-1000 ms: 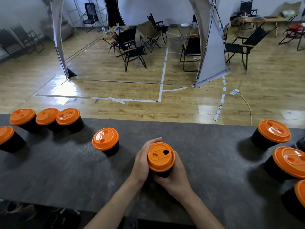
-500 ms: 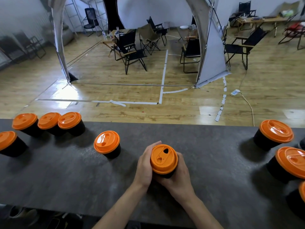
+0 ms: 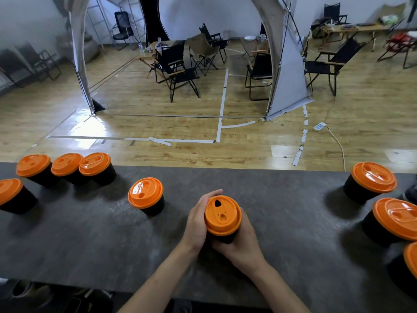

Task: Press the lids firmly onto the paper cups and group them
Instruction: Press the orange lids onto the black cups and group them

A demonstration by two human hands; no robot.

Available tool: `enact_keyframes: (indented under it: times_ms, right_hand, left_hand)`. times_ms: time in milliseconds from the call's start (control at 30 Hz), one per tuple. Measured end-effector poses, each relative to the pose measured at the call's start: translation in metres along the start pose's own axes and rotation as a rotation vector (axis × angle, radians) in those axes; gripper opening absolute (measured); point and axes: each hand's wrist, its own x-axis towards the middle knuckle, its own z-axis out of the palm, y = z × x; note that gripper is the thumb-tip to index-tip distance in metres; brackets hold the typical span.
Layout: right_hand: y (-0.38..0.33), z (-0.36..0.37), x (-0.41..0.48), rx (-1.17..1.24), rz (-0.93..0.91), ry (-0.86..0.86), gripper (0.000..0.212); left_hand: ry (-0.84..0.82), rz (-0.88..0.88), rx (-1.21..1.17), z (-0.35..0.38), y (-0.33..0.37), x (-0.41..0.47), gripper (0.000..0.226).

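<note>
A: Notes from the counter. Dark grey countertop [image 3: 282, 222], person at the near edge. Both hands are around one black paper cup [image 3: 222, 238] with an orange lid [image 3: 223, 215], middle of the counter, close to the near side.

B: How are the hands set?

A: Left hand [image 3: 198, 220] is curled against the cup's left side, fingers reaching up beside the lid's far rim. Right hand [image 3: 241, 242] cups it from below and the right, palm against the wall. Both are closed on the cup, neither flat on the lid. Cup tilts slightly; whether its base touches the counter, cannot tell.

B: Lid seated?

A: Looks on all round, sip hole toward the far side. How tight, cannot tell.

B: Other cups?

A: A lone lidded cup [image 3: 146, 196] just left of the hands, apart from them. Further left, a row of three lidded cups [image 3: 65, 168] close together near the far edge, and a fourth cup [image 3: 11, 195] at the frame's left border. On the right, well apart from the hands, three more lidded cups [image 3: 370, 180] run down the right border, the lowest cut off by the frame.
</note>
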Motion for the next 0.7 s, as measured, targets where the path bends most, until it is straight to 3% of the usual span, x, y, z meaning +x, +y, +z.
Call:
enact_keyframes:
  times_ms: [133,233,333,433,567,700]
  right_hand:
    - [-0.001,0.002,0.0,0.023,0.004,0.051,0.084]
    - [0.0,-0.001,0.0,0.026,-0.006,0.031,0.087]
    - [0.004,0.0,0.0,0.015,-0.011,-0.038,0.103]
    - [0.004,0.003,-0.001,0.029,0.044,-0.008,0.117]
    - [0.002,0.0,-0.002,0.038,0.052,0.058,0.095]
    - [0.005,-0.001,-0.001,0.017,0.025,-0.03,0.109]
  left_hand:
    - [0.078,0.017,0.009,0.004,-0.004,-0.005,0.05]
    - [0.033,-0.015,-0.028,-0.003,-0.003,0.002,0.053]
    - [-0.008,-0.012,-0.01,-0.004,0.001,0.005,0.053]
    - [0.057,0.016,0.015,0.002,-0.002,-0.003,0.048]
    - [0.097,-0.014,-0.019,-0.002,-0.004,0.003,0.048]
    - [-0.026,-0.041,0.012,-0.008,0.0,0.012,0.052]
